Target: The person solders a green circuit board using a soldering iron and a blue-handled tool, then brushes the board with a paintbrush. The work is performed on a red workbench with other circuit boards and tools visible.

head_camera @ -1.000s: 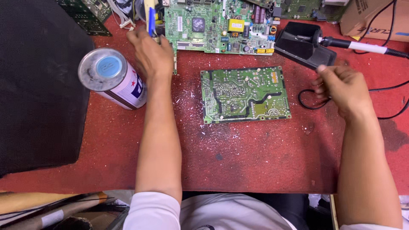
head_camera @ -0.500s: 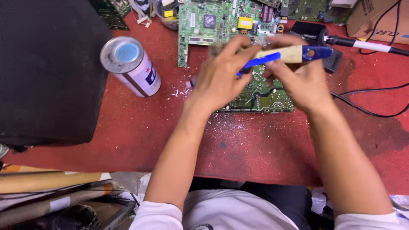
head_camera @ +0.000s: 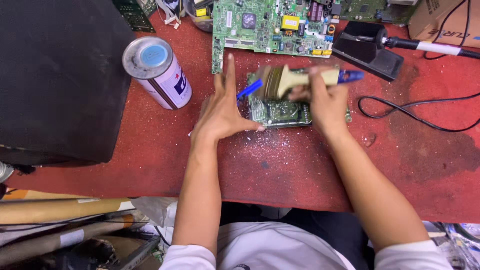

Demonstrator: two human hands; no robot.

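A small green circuit board (head_camera: 282, 111) lies on the red table (head_camera: 280, 170), dusted with white specks. My right hand (head_camera: 320, 102) grips a paintbrush (head_camera: 295, 80) with a pale wooden handle and blue tip, its bristles blurred over the board's top left. My left hand (head_camera: 222, 107) rests at the board's left edge with fingers spread. A thin blue tool (head_camera: 249, 90) pokes out between its thumb and fingers; whether the hand grips it is unclear.
A spray can (head_camera: 157, 72) with a blue-capped top stands left of my left hand. A big black box (head_camera: 55, 80) fills the left. A larger green circuit board (head_camera: 272, 25) lies behind, a black soldering stand (head_camera: 367, 47) and cable (head_camera: 415, 110) at right.
My hands have separated: the right now holds the brush alone and sweeps it over the board, while the left has dropped to the board's left edge.
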